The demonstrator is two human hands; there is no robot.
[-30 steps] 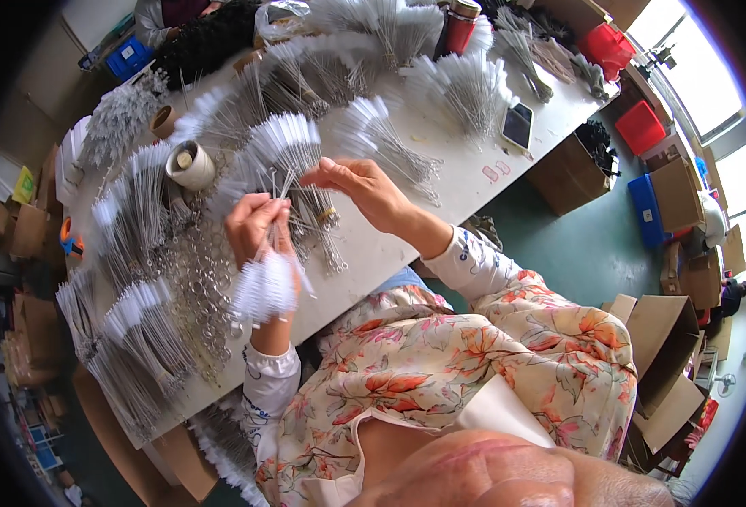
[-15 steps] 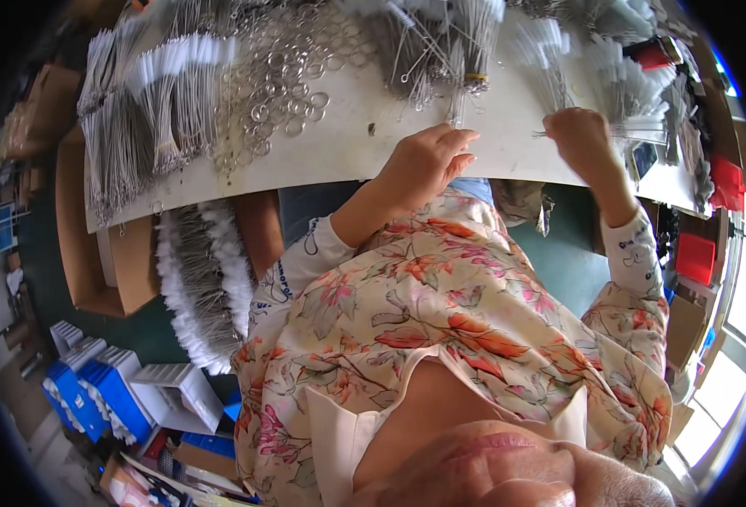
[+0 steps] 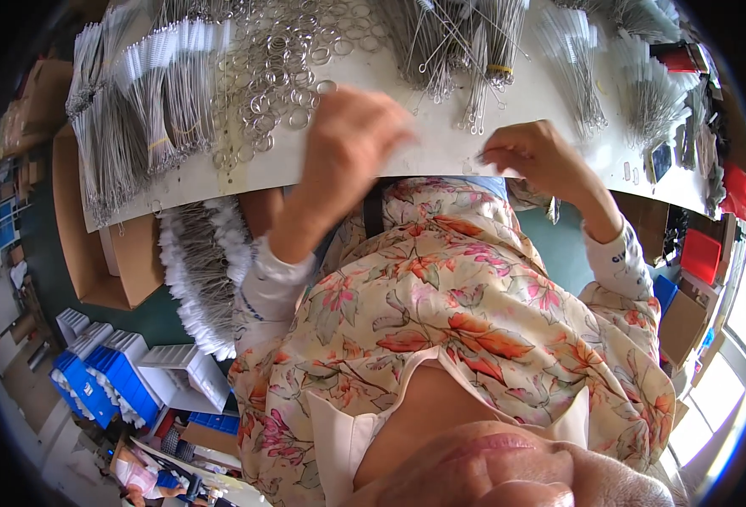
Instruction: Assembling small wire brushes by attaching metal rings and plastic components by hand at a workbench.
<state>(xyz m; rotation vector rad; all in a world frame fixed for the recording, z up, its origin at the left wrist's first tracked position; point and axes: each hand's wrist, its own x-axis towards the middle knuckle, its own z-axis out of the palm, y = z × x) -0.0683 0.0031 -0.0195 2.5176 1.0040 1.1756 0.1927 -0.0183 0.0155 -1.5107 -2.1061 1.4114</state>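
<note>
My left hand [image 3: 352,135] is over the table beside the pile of metal rings [image 3: 284,76]. Motion blurs its fingers, so what they hold, if anything, does not show. To the right, near the table's front edge, my right hand [image 3: 538,156] has its fingers curled together. A small dark bit shows at its fingertips, too small to name. Beyond the hands lie loose thin wire brushes [image 3: 477,106] with looped ends, close to a banded bundle of brushes [image 3: 501,51].
Bundled white-bristled brushes [image 3: 166,93] cover the table's left side; more brushes [image 3: 580,76] lie at the right. An open cardboard box [image 3: 94,245] stands below the left edge. Blue bins [image 3: 124,384] are at lower left, a red container [image 3: 700,256] at right.
My left hand has swung left toward the rings. My right hand has moved left and nearer to me; the thin wire loop that stuck out of its fist is no longer clearly seen.
</note>
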